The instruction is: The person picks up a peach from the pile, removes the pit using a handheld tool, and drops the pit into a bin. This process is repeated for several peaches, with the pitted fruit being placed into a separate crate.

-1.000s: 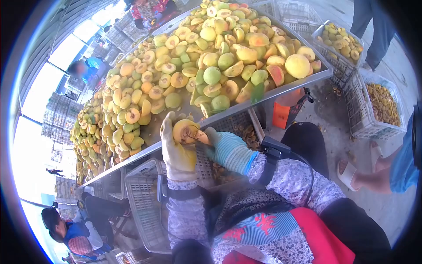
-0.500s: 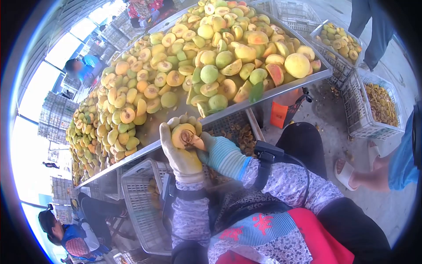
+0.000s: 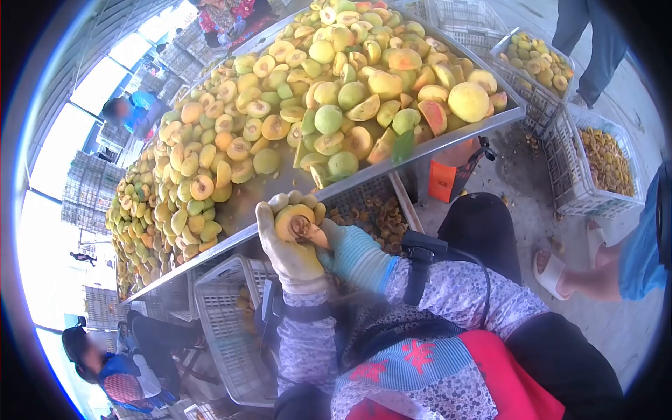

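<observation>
Left hand [image 3: 290, 245], in pale glove, fingers curled round cut fruit half [image 3: 287, 218], clamped on it; brown hollow faces up. Fruit half just off near edge of metal tabletop [image 3: 255, 193]. Right hand [image 3: 355, 253], in blue striped glove, close against fruit; fingers mostly hidden, cannot tell whether apart or together. Large fruit pile [image 3: 301, 105] on tabletop, green leaf [image 3: 403, 145] near edge. Brown scraps [image 3: 378, 222] below tabletop. Pale crate [image 3: 222, 343] beside left forearm. Seated person [image 3: 129, 381] lower left.
</observation>
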Demonstrator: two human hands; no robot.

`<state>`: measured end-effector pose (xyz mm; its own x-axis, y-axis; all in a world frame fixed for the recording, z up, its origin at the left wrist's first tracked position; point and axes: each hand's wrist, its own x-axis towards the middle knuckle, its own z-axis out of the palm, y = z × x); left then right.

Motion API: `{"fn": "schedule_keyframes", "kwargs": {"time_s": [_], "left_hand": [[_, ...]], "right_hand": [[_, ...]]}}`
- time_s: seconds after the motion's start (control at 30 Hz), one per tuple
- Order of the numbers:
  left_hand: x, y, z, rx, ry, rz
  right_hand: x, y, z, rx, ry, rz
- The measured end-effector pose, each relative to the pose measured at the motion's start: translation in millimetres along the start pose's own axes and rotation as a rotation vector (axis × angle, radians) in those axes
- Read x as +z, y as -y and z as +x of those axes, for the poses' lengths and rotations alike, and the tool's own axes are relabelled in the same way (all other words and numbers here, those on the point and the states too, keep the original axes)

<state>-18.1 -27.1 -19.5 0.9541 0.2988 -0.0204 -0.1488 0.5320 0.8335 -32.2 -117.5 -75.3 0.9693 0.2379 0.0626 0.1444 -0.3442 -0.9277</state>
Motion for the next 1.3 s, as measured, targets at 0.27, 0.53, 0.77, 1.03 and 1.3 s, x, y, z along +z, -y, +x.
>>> {"fn": "schedule_keyframes", "kwargs": {"time_s": [0.27,0.53,0.77,1.03,1.3], "left_hand": [[1,0,-6,0.065,0.055,0.036],[-8,2,1,-0.019,0.044,0.11],[0,6,-4,0.007,0.056,-0.028],[-4,2,-7,0.014,0.11,0.098],[6,2,-13,0.089,0.123,0.357]], "right_hand": [[7,-4,0,0.022,-0.009,0.095],[0,-1,-2,0.071,0.042,-0.012],[0,-1,-6,0.032,-0.024,-0.011],[-1,-7,-5,0.084,0.066,0.088],[5,-12,-8,0.013,0.094,0.306]]}}
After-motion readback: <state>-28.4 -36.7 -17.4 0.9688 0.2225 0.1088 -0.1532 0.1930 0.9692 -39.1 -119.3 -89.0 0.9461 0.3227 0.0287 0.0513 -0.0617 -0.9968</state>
